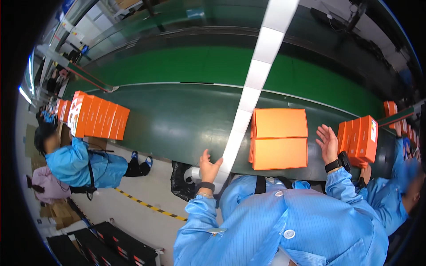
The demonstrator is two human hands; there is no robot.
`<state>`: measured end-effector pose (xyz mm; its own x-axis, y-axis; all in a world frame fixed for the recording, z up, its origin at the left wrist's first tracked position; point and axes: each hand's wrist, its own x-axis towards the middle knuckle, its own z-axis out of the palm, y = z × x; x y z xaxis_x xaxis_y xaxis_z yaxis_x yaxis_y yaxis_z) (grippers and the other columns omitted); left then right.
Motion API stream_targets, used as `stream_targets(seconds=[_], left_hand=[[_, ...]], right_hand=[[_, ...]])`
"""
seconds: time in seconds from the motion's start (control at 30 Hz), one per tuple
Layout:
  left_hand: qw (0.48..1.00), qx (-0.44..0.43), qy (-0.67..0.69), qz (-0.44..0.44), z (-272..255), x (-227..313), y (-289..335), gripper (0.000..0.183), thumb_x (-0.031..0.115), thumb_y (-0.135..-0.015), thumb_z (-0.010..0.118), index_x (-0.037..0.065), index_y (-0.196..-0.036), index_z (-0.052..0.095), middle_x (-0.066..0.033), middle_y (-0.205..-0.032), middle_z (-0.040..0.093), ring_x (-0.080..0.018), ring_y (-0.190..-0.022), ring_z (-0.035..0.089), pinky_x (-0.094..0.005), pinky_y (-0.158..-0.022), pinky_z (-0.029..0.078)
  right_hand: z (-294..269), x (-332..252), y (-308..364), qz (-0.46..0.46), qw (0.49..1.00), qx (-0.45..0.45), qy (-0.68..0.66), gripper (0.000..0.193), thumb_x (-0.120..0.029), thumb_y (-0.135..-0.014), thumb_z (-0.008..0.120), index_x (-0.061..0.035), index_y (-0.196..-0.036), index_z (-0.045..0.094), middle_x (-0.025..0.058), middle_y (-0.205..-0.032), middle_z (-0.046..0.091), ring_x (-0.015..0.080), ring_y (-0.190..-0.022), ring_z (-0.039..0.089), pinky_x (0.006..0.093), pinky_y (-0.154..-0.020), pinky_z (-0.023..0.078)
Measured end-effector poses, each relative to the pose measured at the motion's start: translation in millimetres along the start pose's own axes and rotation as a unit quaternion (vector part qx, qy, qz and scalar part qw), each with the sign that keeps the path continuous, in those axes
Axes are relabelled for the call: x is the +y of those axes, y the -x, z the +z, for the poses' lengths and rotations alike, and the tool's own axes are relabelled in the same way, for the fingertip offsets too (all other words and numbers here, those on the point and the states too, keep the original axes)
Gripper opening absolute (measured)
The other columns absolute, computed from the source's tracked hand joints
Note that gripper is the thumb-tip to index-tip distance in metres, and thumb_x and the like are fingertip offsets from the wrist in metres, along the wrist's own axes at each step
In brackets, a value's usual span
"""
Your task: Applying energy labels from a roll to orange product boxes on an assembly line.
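Observation:
Two stacks of orange boxes lie side by side on the dark green bench in front of me, a far box (280,123) and a near box (280,154) on top. My left hand (209,167) is raised at the bench's near edge, left of the white post, fingers apart and holding nothing. To the right of the stacks my right hand (327,142) hovers with its fingers spread, touching neither the stacks nor the row of orange boxes (358,139) farther right. Dark bands circle both my wrists.
A white post (249,99) crosses the bench left of the stacks. More orange boxes (98,116) stand in a row at the left, beside a person in blue (95,165). Another person in blue (390,199) sits close on my right. A black bag (181,179) hangs below the edge.

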<state>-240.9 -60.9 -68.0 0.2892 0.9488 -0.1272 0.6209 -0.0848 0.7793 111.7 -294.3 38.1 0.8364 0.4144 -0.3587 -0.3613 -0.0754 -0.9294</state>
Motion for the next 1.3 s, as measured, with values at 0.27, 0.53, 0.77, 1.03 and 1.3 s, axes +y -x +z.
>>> stream_targets(seconds=[0.27, 0.53, 0.77, 1.03, 1.3], left_hand=[[0.968, -0.187, -0.140, 0.095, 52, -28, -21, 0.035, 0.033, -0.063, 0.072, 0.000, -0.073, 0.062, -0.0209, -0.075, 0.060, -0.0372, -0.074, 0.058, -0.0436, -0.067, 0.046], [0.940, 0.089, -0.044, 0.326, -45, 112, -14, 0.011, 0.007, -0.067, 0.058, 0.000, -0.062, 0.050, -0.0152, -0.062, 0.052, -0.0322, -0.058, 0.051, -0.0400, -0.053, 0.041], [0.872, 0.143, -0.074, 0.463, -80, 254, 12, 0.012, 0.001, -0.058, 0.059, 0.002, -0.057, 0.047, -0.0150, -0.090, 0.056, -0.0337, -0.088, 0.052, -0.0398, -0.075, 0.043], [0.904, -0.237, 0.301, 0.190, -133, 173, -9, 0.100, 0.037, -0.066, 0.071, 0.004, -0.138, 0.009, -0.0210, -0.134, 0.029, -0.0286, -0.122, 0.033, -0.0372, -0.100, 0.029], [0.911, -0.311, 0.269, 0.007, -168, 144, 43, 0.018, 0.011, -0.076, 0.063, -0.005, -0.084, 0.059, -0.0124, -0.074, 0.063, -0.0192, -0.061, 0.062, -0.0287, -0.057, 0.050]], right_hand=[[74, -27, 54, -0.184, 0.969, -0.163, -0.015, 0.023, -0.021, -0.085, 0.053, -0.0033, -0.099, 0.058, 0.0051, -0.092, 0.062, 0.0126, -0.084, 0.057, 0.0254, -0.073, 0.044], [147, -40, 106, -0.290, 0.749, -0.461, 0.378, 0.044, -0.041, -0.081, 0.056, -0.0013, -0.100, 0.059, 0.0165, -0.092, 0.061, 0.0294, -0.082, 0.060, 0.0340, -0.071, 0.048], [244, 0, 115, -0.327, 0.829, -0.391, 0.229, 0.040, -0.027, -0.072, 0.061, -0.0006, -0.101, 0.053, 0.0190, -0.092, 0.059, 0.0335, -0.085, 0.058, 0.0383, -0.070, 0.047], [263, -45, 91, 0.025, 0.841, -0.540, -0.030, 0.031, -0.019, -0.080, 0.060, -0.0036, -0.105, 0.051, 0.0073, -0.093, 0.061, 0.0172, -0.083, 0.061, 0.0314, -0.060, 0.053], [301, -99, 96, 0.013, 0.767, -0.641, -0.013, 0.041, -0.036, -0.079, 0.062, -0.0036, -0.103, 0.052, 0.0069, -0.092, 0.061, 0.0172, -0.081, 0.062, 0.0307, -0.064, 0.053]])
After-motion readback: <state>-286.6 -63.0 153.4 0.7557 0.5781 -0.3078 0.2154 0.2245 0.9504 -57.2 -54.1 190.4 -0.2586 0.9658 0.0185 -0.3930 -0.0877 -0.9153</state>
